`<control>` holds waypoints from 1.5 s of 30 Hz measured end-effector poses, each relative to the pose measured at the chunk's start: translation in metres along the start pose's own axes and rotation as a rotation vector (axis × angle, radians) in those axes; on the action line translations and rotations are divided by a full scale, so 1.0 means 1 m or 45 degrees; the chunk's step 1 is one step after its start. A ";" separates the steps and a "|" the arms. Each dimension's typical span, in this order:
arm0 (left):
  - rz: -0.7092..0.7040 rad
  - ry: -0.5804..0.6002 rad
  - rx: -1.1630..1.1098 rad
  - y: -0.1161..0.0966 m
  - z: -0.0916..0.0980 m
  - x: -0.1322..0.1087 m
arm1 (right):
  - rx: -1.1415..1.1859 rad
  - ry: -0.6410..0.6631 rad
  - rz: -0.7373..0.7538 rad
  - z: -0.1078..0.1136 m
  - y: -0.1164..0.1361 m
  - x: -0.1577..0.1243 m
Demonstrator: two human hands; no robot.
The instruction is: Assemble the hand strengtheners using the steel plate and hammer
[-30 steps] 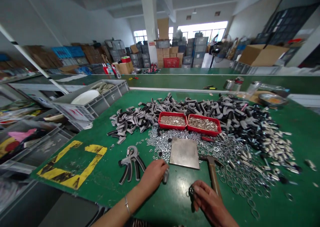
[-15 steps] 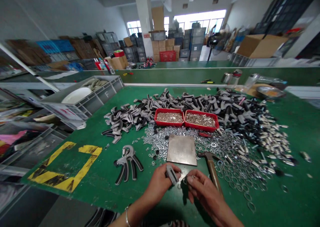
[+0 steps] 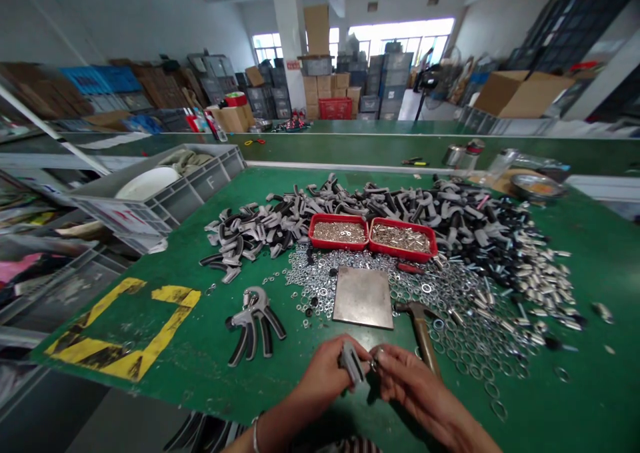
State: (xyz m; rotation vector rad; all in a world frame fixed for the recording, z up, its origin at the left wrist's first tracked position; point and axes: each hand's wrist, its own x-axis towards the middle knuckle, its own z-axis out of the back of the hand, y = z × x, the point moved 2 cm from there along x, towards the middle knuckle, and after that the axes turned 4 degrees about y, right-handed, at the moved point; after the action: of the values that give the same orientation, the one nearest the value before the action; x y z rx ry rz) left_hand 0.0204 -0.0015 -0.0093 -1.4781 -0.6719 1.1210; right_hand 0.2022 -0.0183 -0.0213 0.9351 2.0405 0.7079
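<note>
Our green table [image 3: 205, 360], wide room [image 3: 150, 26]
Near its front, our left grip [image 3: 327, 370] holds a handle [image 3: 353, 365], our right grip [image 3: 413, 380] a small part [image 3: 377, 356]; 2 red trays [image 3: 339, 245], then stacked boxes [image 3: 327, 88], stand beyond.

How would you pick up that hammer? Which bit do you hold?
I'd grip the hammer by its brown handle, coming from the near side. The handle is long and slim and points back toward the person, its near end close by the right hand; the metal head lies at the far end.
</note>
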 end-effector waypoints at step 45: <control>-0.080 0.019 -0.581 -0.031 0.021 0.033 | -2.334 -0.409 0.482 0.052 0.042 -0.040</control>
State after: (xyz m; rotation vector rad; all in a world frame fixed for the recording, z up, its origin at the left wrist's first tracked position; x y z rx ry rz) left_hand 0.0192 0.0433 0.0127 -1.8301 -1.0038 0.9438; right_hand 0.2783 -0.0172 -0.0031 0.1879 0.3177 1.8768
